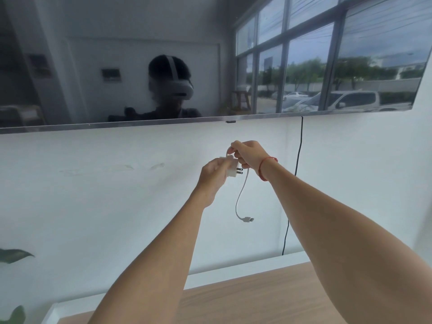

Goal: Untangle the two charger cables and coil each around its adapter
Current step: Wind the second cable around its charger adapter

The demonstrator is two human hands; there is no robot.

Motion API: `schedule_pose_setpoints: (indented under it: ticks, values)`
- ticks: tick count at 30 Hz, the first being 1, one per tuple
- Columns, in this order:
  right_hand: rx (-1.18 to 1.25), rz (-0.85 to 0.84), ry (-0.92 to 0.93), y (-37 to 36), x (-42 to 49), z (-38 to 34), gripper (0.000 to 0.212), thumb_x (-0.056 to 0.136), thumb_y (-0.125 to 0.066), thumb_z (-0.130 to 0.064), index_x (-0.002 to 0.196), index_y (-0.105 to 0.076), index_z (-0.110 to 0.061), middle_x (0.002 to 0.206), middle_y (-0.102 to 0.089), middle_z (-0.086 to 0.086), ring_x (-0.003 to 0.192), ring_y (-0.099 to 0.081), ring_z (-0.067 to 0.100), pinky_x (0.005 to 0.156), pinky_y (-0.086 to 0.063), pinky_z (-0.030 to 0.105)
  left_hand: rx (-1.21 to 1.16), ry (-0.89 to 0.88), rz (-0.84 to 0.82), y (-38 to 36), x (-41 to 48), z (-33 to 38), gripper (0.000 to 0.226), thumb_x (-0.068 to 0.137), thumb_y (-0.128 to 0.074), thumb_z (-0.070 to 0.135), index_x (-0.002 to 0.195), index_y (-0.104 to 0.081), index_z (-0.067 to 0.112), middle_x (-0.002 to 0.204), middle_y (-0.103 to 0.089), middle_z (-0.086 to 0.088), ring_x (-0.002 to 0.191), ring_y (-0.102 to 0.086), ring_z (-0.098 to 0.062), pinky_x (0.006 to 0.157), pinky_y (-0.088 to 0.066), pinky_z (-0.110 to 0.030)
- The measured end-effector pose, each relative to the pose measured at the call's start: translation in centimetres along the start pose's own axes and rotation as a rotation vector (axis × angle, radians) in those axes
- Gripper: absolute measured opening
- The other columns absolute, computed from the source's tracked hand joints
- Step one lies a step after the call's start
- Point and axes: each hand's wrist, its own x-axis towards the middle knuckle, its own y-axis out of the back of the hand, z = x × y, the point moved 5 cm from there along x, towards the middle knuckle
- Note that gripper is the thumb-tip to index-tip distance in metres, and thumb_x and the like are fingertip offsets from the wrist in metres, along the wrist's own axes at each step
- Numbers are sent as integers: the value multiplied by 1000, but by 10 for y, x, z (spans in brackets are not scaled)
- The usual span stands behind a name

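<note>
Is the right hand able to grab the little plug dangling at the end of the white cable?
Probably yes. The little plug hangs free below the adapter, with nothing around it. But the right hand is pinching the white cable higher up, so it must let go first.

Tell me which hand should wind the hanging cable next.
Probably right. The right hand pinches the thin white cable above the white square plug adapter, while the left hand is busy gripping that adapter steady.
</note>
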Motion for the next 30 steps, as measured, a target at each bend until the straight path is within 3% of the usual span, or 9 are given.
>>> schedule_pose_setpoints:
  ticks: [2, 6, 10, 13, 16, 20, 24, 27, 30]
  values:
    - [-65, 20, 26, 2, 1, 0, 31, 91, -51, -30, 70, -69, -15, 62, -46, -3, 55, -37, 16, 53, -37, 23, 28, -23, 2, 0, 0, 0, 18, 83, -71, 43, 88, -69, 26, 86, -67, 6, 87, -59, -14, 90, -46, -31]
    - [-47, 131, 79, 16, 4, 11, 35, 83, -67, -44, 74, -65, -10, 64, -38, 6, 57, -34, 17, 58, -33, 27, -35, -23, 23, 3, -2, 4, 20, 89, -67, 38, 100, -71, 22, 95, -67, 3, 93, -59, -14, 96, -47, -31]
    - [234, 194, -44, 14, 3, 32, 39, 73, -75, -53, 60, -62, -19, 63, -49, -3, 63, -45, 16, 62, -39, 26, -183, -10, -2, -2, -6, 17, 21, 90, -66, 28, 105, -71, 14, 99, -65, -3, 93, -60, -16, 93, -52, -26]
    - [572, 187, -158, -1, 0, 43, 28, 83, -68, -46, 73, -64, -20, 64, -56, -5, 62, -51, 11, 62, -42, 24, -230, -16, 2, -8, -7, 24, 9, 89, -67, 31, 94, -72, 25, 105, -65, -3, 96, -62, -18, 88, -50, -26]
    - [664, 197, -220, -15, -3, 54, 24, 91, -61, -36, 77, -62, -16, 65, -52, -4, 55, -46, 10, 53, -40, 22, -176, -3, 38, -7, -7, 20, 10, 88, -68, 38, 90, -72, 30, 111, -67, -2, 97, -60, -17, 77, -43, -24]
    - [523, 124, -256, -33, -9, 64, 25, 96, -44, -20, 78, -60, -12, 66, -50, 1, 47, -37, 12, 42, -30, 21, -171, -5, 91, -7, -6, 11, 14, 85, -69, 41, 94, -73, 30, 114, -67, -4, 98, -63, -14, 73, -42, -24]
    - [164, -57, -248, -49, -13, 62, 31, 95, -45, -31, 74, -59, -13, 64, -50, -1, 46, -35, 13, 41, -28, 20, -158, -31, 208, 2, -1, 11, 22, 84, -72, 36, 101, -74, 22, 78, -60, 3, 70, -54, -15, 61, -47, -25]
    - [-17, -172, -202, -50, -14, 53, 31, 94, -46, -32, 74, -60, -13, 62, -49, -1, 44, -33, 12, 43, -26, 20, -145, -44, 268, 14, 2, 8, 19, 84, -74, 26, 100, -74, 16, 72, -66, 2, 64, -55, -19, 66, -52, -35]
    - [-161, -234, -187, -43, -10, 43, 26, 87, -49, -34, 71, -58, -16, 58, -45, -4, 46, -32, 14, 46, -26, 23, -177, -43, 308, 26, 1, 1, 18, 85, -73, 15, 101, -72, 8, 78, -70, -4, 69, -64, -19, 74, -60, -34]
